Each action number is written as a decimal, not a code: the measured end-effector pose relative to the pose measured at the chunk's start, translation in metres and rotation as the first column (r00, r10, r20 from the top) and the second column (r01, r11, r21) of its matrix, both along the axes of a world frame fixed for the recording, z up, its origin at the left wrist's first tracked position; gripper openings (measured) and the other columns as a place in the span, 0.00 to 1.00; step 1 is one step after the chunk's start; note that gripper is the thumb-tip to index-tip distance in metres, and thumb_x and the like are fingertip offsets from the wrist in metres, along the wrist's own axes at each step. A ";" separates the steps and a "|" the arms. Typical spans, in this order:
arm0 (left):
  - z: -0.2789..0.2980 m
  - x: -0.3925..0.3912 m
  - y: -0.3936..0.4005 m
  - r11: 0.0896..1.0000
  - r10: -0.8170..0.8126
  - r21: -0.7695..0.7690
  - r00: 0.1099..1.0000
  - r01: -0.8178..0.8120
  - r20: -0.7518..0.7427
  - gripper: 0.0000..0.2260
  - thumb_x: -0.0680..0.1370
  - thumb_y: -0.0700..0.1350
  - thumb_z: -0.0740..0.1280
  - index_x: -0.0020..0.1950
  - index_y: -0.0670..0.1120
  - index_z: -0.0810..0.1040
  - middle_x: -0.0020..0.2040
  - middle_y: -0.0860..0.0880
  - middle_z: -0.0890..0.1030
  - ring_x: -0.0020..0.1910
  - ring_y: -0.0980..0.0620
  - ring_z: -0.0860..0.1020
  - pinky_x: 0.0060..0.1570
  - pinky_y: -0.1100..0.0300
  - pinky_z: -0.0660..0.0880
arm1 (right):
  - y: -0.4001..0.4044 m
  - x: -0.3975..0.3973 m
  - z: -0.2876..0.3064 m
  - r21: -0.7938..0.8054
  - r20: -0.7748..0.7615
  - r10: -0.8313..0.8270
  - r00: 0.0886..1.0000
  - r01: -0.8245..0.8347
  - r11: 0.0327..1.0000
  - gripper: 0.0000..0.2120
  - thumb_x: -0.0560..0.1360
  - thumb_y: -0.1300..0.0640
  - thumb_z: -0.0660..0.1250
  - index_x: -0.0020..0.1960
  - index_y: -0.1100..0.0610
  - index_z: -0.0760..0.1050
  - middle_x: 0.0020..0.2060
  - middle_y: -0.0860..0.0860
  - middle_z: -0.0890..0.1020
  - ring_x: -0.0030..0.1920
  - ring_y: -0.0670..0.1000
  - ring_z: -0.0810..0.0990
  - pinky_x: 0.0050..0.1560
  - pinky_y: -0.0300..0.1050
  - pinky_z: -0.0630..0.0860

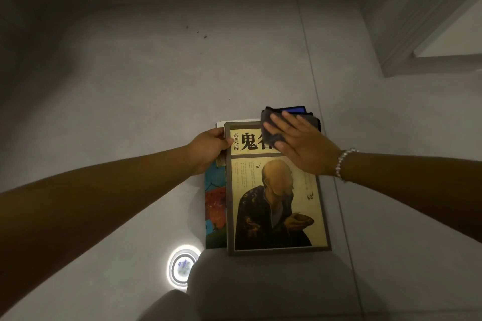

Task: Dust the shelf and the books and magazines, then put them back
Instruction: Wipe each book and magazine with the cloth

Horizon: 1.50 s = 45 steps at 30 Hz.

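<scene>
1. Head view: grey-trousered knees [266, 286] sit lowest in the frame, with the near edge of a book [276, 206] resting on them, its cover showing a bald robed figure.
2. Left hand [208, 151] pinches the book's upper left edge, thumb on the cover.
3. Right hand [302, 146], fingers spread flat, presses a dark cloth [273, 128] onto the book's top right corner.
4. Beneath the book lies a colourful magazine [215, 206].
5. Grey tiled floor [156, 73] lies below; a ring of light [182, 266] reflects off it beside the knees.

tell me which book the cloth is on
The top book, with the bald robed figure on its cover. The right hand presses the cloth on it; the colourful book lies underneath.
</scene>
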<state>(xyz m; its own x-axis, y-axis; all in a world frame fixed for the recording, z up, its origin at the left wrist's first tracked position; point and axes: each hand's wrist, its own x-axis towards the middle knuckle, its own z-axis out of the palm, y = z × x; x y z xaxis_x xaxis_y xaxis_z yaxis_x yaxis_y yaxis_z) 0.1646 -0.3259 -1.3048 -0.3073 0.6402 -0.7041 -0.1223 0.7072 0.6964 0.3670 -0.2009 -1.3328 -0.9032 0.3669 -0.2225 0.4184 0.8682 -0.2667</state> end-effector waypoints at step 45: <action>0.092 0.001 0.004 0.968 0.047 0.241 0.992 -0.073 0.114 0.20 0.78 0.51 0.65 0.69 0.51 0.69 0.66 0.47 0.73 0.63 0.50 0.72 0.52 0.55 0.78 | -0.030 -0.048 0.152 -0.738 -0.087 -0.431 0.898 0.233 0.633 0.12 0.80 0.40 0.46 0.62 0.33 0.60 0.33 0.45 0.81 0.30 0.40 0.80 0.32 0.32 0.75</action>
<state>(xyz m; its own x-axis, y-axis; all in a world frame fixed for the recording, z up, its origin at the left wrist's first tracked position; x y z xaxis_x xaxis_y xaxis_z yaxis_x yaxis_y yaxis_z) 0.1654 -0.3215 -1.2132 -0.2822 0.7795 -0.5592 -0.2420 0.5061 0.8278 0.3186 -0.2304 -1.1811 -0.8087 0.4790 -0.3415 0.4785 0.1979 -0.8555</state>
